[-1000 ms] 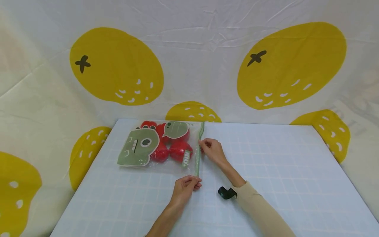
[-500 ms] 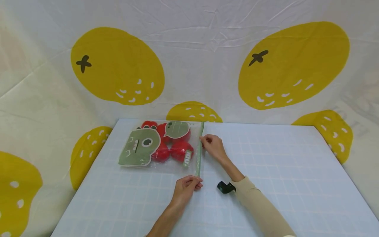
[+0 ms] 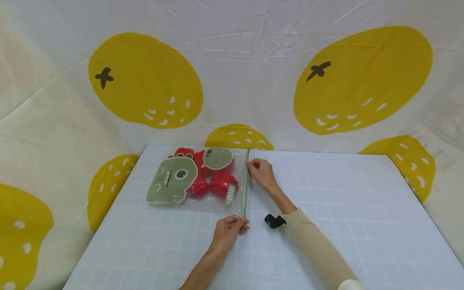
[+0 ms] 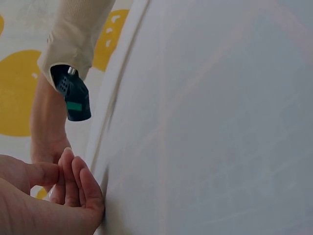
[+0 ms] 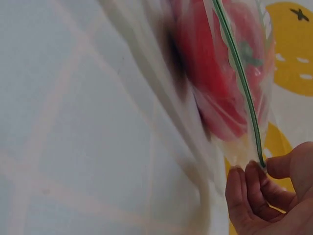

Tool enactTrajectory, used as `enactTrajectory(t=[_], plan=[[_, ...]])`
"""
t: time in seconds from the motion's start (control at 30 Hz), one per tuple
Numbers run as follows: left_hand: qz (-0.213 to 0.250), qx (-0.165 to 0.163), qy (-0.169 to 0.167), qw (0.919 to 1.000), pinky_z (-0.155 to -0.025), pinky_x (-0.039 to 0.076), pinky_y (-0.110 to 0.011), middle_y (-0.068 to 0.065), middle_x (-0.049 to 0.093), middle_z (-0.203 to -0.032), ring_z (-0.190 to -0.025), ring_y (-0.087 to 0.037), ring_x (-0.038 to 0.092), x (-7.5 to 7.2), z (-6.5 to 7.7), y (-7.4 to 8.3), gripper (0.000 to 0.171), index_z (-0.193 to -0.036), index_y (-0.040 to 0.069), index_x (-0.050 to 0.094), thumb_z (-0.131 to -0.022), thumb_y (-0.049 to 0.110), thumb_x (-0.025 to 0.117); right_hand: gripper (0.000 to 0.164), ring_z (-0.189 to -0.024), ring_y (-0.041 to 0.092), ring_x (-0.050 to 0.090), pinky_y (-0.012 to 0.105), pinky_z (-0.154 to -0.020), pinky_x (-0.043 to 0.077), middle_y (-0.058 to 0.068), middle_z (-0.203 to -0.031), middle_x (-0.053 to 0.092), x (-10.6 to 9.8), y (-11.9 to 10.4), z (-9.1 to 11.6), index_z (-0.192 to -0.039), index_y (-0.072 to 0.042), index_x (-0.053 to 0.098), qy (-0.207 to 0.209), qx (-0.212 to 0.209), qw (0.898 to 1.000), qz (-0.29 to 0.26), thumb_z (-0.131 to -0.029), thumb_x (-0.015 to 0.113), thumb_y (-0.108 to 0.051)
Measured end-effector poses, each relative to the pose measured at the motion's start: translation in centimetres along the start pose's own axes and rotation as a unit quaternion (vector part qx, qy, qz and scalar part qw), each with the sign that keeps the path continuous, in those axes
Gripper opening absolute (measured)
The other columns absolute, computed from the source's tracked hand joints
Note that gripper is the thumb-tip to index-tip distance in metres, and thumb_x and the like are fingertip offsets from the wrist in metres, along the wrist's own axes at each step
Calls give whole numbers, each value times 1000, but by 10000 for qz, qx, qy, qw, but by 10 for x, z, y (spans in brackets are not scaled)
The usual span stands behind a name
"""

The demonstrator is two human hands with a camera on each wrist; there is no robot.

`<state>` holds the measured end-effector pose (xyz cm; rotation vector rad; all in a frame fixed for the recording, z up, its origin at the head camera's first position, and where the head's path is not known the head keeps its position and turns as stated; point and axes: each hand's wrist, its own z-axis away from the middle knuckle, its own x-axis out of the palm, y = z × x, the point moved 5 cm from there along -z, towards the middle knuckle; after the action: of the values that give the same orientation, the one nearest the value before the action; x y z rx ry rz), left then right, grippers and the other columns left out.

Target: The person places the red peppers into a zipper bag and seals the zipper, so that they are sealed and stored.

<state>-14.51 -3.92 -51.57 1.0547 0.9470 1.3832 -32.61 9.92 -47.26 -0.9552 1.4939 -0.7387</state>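
Observation:
A clear zip bag [image 3: 163, 193] with a green cartoon monster print lies on its side on the table. Red bell peppers [image 3: 222, 184] show through its plastic, and one red pepper [image 5: 203, 58] appears close up in the right wrist view. Along the bag's right end runs a green zip strip [image 3: 244, 195]. My left hand [image 3: 228, 231] pinches the near corner of that strip, though the left wrist view hides the bag there. Farther up the strip, my right hand [image 3: 262, 174] pinches it between thumb and fingers, as the right wrist view confirms.
The table [image 3: 344, 209] has a pale blue checked cover. A white cloth backdrop [image 3: 246, 80] with yellow fruit prints rises behind and beside it. A dark wrist camera [image 3: 274, 221] sits at the right sleeve's cuff [image 3: 293, 217].
My right hand has slid up along the zip strip, away from me, toward its far end. The left hand stays at the near corner. The bag keeps its place.

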Motion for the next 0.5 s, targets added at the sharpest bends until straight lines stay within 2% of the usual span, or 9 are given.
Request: enactTrajectory(t=[0.5], plan=[[-50,20,-82,10000,-78,56,-22,-5,74,-85,-81,-13,68,0,3,0,22,-101,-6,72,-101,15,64,27,-60,15,54,24,-57,44,5,-66,63,-2,3,-31,-87,1,72,12,-179,9998,121,-102,63,-20]])
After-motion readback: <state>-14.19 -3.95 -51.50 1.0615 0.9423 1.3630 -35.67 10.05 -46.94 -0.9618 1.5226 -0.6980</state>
